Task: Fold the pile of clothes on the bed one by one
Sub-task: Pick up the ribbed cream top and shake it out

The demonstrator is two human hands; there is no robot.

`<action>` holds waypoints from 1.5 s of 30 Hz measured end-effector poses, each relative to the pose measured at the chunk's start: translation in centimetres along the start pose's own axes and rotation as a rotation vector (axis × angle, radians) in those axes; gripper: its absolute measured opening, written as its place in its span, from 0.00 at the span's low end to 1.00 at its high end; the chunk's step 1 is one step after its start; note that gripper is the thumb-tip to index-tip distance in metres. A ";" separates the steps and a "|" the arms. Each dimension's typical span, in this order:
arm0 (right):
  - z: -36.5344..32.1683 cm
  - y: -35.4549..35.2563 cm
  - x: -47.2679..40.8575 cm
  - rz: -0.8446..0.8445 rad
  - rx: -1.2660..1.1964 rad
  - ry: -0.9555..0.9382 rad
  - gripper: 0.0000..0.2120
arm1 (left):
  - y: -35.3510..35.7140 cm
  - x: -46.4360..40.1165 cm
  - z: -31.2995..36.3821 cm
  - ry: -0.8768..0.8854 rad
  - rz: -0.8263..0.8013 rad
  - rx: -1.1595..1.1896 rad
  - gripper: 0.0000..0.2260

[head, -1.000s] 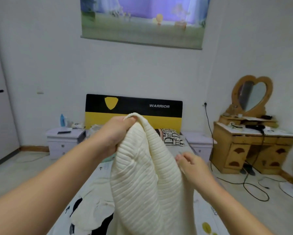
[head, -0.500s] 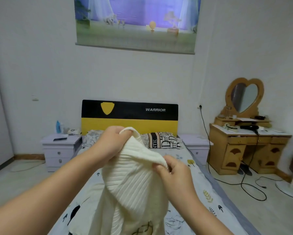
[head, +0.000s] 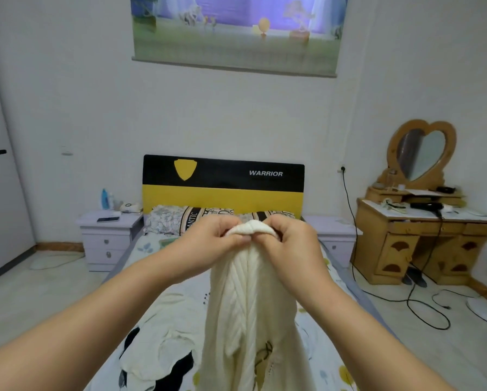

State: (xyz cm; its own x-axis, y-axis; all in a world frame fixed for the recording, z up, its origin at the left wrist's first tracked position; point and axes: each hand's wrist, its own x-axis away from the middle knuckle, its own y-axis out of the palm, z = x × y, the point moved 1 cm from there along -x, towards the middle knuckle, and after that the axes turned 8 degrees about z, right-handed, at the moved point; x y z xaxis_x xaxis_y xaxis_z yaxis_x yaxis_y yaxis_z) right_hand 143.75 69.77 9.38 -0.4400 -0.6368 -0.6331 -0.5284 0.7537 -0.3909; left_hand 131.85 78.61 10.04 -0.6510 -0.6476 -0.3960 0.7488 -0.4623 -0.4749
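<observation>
A cream ribbed knit sweater (head: 250,311) hangs in the air above the bed (head: 180,289). My left hand (head: 208,244) and my right hand (head: 287,244) sit side by side at its top edge, each pinching the folded knit between thumb and fingers. The sweater's lower part drapes down out of the frame. More clothes lie on the bed below it: a cream garment (head: 163,351) and a black one (head: 180,368).
Patterned pillows (head: 177,221) lie against the black and yellow headboard (head: 222,184). White nightstands (head: 106,238) flank the bed. A wooden dressing table (head: 422,241) with a heart mirror stands at the right, with cables (head: 422,311) on the floor beside it.
My right hand rose from the sweater's side up to the top edge next to my left hand. Both now hold the top, and the sweater hangs narrower and lower.
</observation>
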 end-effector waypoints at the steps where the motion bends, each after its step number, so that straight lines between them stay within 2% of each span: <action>1: 0.5 -0.2 0.1 -0.005 -0.005 0.015 0.06 | 0.1 -0.2 0.1 -0.016 0.025 0.047 0.07; 3: 1.9 -0.5 0.9 -0.018 0.017 0.073 0.01 | 0.3 -0.7 0.2 -0.042 0.093 0.117 0.10; 7: 5.5 0.9 4.7 -0.125 0.161 0.252 0.13 | 0.8 -1.9 1.3 -0.046 0.175 0.343 0.10; 11: 8.6 2.5 7.5 -0.147 0.333 0.342 0.14 | 0.3 -2.8 3.0 0.018 0.220 0.472 0.10; 16: 10.5 1.6 7.8 -0.159 0.426 0.358 0.14 | -2.2 -3.0 1.8 -0.018 0.296 0.472 0.10; 20: 10.6 -0.8 6.1 -0.159 0.424 0.384 0.13 | -4.9 -2.1 -1.2 -0.115 0.376 0.367 0.12; 25: 10.2 -3.8 3.8 -0.273 0.337 0.352 0.13 | -7.1 -0.7 -4.6 -0.136 0.408 0.275 0.12; 27: 10.0 -4.4 3.2 -0.276 0.253 0.358 0.19 | -7.4 -0.4 -5.4 -0.143 0.406 0.247 0.11; 29: 9.8 -4.8 2.7 -0.247 0.131 0.401 0.23 | -7.5 -0.1 -6.0 -0.155 0.383 0.218 0.11; 32: 8.9 -5.5 2.3 -0.215 -0.013 0.489 0.18 | -7.5 0.3 -6.3 -0.173 0.312 0.215 0.10; 33: 8.4 -5.9 2.1 -0.231 -0.089 0.541 0.15 | -7.5 0.4 -6.3 -0.174 0.284 0.217 0.11; 36: 7.6 -7.3 1.6 -0.364 -0.259 0.655 0.24 | -7.4 0.7 -6.5 -0.183 0.194 0.207 0.11; 37: 7.4 -7.7 1.4 -0.379 -0.274 0.666 0.23 | -7.3 0.8 -6.6 -0.195 0.167 0.204 0.11; 40: 7.3 -8.1 0.8 -0.251 -0.276 0.666 0.06 | -7.0 1.1 -6.7 -0.238 0.056 0.211 0.09; 43: 7.6 -8.0 0.4 -0.079 -0.227 0.592 0.11 | -6.5 1.6 -6.6 -0.265 -0.068 0.223 0.04; 45: 7.5 -8.0 0.1 0.003 -0.257 0.552 0.12 | -6.0 2.0 -6.3 -0.257 -0.125 0.108 0.02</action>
State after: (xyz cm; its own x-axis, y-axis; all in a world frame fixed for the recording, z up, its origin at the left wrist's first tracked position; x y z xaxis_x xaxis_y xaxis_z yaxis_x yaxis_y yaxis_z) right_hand 153.36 64.95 7.44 -0.7168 -0.6770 -0.1670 -0.6548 0.7359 -0.1727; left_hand 125.26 83.97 7.15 -0.6962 -0.7075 -0.1215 0.6830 -0.6007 -0.4157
